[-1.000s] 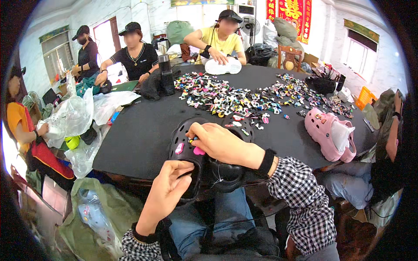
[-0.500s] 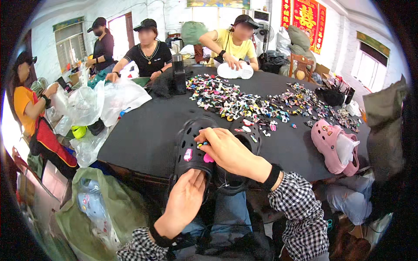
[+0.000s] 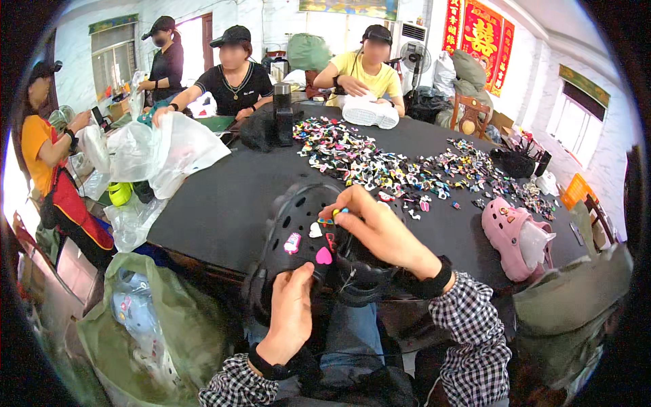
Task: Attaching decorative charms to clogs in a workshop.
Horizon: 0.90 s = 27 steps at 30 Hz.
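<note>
A black clog (image 3: 281,224) is tilted up in front of me at the table's near edge. My left hand (image 3: 290,313) is closed on its near end, the thumb resting on top and the other fingers mostly hidden. Fixed on the clog's upper are a pink heart charm (image 3: 323,256), a pink-and-white charm (image 3: 292,243), a white charm (image 3: 315,230) and a red one. My right hand (image 3: 383,227) pinches a small blue-and-yellow charm (image 3: 340,213) above the clog's right side. A second black clog (image 3: 363,271) lies under that hand, partly hidden by it.
Loose charms (image 3: 407,166) lie in a wide heap across the dark table (image 3: 203,210). A pink clog (image 3: 510,237) stands at right. Clear plastic bags (image 3: 186,156) cover the left edge, and a green sack (image 3: 193,332) with wrapped clogs sits below. Several people work around the table.
My left fingers have come out of the clog's opening and now grip its near end. My right hand has lifted off the upper and uncovered the charms. The clog has tilted up.
</note>
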{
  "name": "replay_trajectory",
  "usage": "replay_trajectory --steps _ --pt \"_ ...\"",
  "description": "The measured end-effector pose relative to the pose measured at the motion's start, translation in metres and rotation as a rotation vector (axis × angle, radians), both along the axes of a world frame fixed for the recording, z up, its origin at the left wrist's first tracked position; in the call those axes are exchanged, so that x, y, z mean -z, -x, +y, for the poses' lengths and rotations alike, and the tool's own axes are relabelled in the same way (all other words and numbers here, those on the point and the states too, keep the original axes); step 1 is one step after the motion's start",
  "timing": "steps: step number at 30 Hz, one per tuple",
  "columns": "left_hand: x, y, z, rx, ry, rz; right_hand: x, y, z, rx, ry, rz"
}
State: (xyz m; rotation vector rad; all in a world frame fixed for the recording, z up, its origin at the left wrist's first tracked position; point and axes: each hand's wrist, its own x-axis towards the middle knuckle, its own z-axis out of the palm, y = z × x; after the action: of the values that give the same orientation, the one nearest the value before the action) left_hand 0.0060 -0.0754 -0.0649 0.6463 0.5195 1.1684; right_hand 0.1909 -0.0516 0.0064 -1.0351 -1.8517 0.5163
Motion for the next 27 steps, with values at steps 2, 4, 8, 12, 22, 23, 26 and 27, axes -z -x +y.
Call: replay_trajectory --steps 2,4,8,12,22,23,26,27 --pt "-0.001 0.003 0.003 -0.024 -0.026 0.012 -0.008 -0.005 0.001 -0.001 0.031 0.025" --pt "0.004 0.003 0.009 -0.021 -0.014 0.014 -0.022 -0.002 -0.007 0.031 -0.042 -0.049" --pt "0.007 0.003 0.011 -0.030 -0.003 0.017 -0.040 0.009 -0.012 -0.003 -0.010 -0.191" --pt "0.012 -0.005 0.002 -0.055 -0.046 0.060 -0.020 0.010 0.004 -0.081 0.003 -0.310" --pt "0.022 -0.014 -0.011 -0.162 -0.076 0.066 -0.004 0.019 0.004 -0.125 0.206 -0.187" --pt "0.021 -0.014 -0.011 -0.162 -0.073 0.064 -0.003 0.018 0.003 -0.122 0.160 -0.221" --pt "0.022 -0.015 -0.013 -0.176 -0.063 0.066 -0.004 0.016 0.002 -0.117 0.103 -0.317" --pt "0.026 -0.015 -0.013 -0.170 -0.075 0.053 -0.005 0.016 0.002 -0.113 0.089 -0.378"
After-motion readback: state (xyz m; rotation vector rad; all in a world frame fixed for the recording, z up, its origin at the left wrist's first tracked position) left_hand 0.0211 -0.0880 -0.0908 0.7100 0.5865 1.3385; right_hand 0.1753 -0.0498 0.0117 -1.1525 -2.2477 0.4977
